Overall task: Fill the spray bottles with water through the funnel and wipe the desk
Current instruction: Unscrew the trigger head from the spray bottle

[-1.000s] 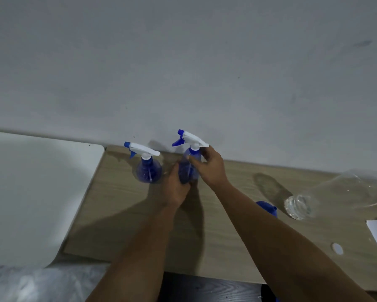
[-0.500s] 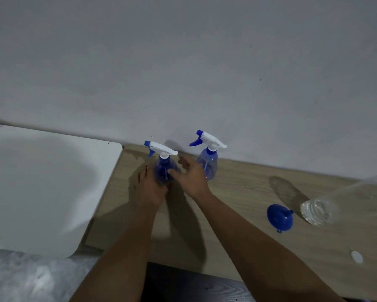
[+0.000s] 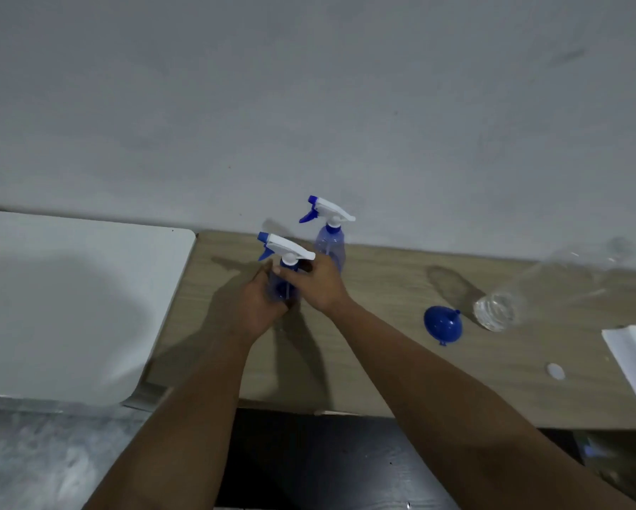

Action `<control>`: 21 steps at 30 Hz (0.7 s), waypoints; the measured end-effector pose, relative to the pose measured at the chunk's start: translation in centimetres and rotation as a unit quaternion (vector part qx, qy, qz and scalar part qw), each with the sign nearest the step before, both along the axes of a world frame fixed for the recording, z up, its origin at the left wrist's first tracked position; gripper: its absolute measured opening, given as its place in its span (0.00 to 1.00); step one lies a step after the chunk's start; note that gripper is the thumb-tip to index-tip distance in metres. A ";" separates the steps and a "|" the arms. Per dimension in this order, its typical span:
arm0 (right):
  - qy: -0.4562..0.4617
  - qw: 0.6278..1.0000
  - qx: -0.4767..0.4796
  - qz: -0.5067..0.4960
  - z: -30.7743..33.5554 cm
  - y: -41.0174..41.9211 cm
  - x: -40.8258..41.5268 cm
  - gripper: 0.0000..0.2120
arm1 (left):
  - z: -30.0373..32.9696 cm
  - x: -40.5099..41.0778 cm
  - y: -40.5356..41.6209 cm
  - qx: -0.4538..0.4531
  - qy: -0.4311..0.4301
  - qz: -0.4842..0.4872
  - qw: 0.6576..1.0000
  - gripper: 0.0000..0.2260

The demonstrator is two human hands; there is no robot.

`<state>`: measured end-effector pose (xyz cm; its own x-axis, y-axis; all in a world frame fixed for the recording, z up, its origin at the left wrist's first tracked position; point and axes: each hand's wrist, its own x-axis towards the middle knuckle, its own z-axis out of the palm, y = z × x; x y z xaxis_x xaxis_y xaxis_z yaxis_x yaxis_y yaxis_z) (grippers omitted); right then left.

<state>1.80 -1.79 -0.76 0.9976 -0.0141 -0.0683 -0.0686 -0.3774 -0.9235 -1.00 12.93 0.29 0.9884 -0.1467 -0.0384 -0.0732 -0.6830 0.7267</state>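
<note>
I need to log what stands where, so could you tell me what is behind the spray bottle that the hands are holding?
Behind the held spray bottle, the second spray bottle stands by the wall; the right hand covers its base.

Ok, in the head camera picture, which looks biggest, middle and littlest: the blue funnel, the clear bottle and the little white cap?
1. Clear bottle, lying on its side, looks biggest.
2. Blue funnel.
3. White cap, littlest by far.
All three lie about equally near, so this order seems safe.

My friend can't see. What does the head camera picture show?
Two hands, left and right, hold a blue spray bottle on a wooden desk. Another spray bottle stands behind; a blue funnel lies to the right.
</note>
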 end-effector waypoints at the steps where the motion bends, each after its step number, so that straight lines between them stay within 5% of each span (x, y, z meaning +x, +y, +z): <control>1: 0.001 1.000 0.005 -0.003 0.2 -1.1 -1.3 0.08 | 0.8 -1.1 -0.9 -0.010 -0.002 -0.017 1.000 0.19; 7: 0.004 0.993 0.016 -0.114 -0.2 -9.8 -9.9 0.19 | -1.1 -6.2 -9.6 -0.048 0.086 -0.087 0.991 0.24; 14: 0.023 0.977 0.003 -0.210 -1.8 -21.3 -18.0 0.14 | -3.8 -11.6 -22.9 -0.014 0.105 -0.147 0.983 0.20; 21: 0.035 0.975 0.039 -0.215 -4.0 -27.9 -21.9 0.13 | -5.1 -14.8 -29.5 0.132 0.069 -0.155 0.977 0.16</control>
<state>-20.05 -29.74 -4.75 0.8931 -0.4228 -0.1533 -0.2687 -0.2283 -0.9358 -15.77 -16.54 -4.82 0.8807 -0.4057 -0.2443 -0.2207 -0.8080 0.5462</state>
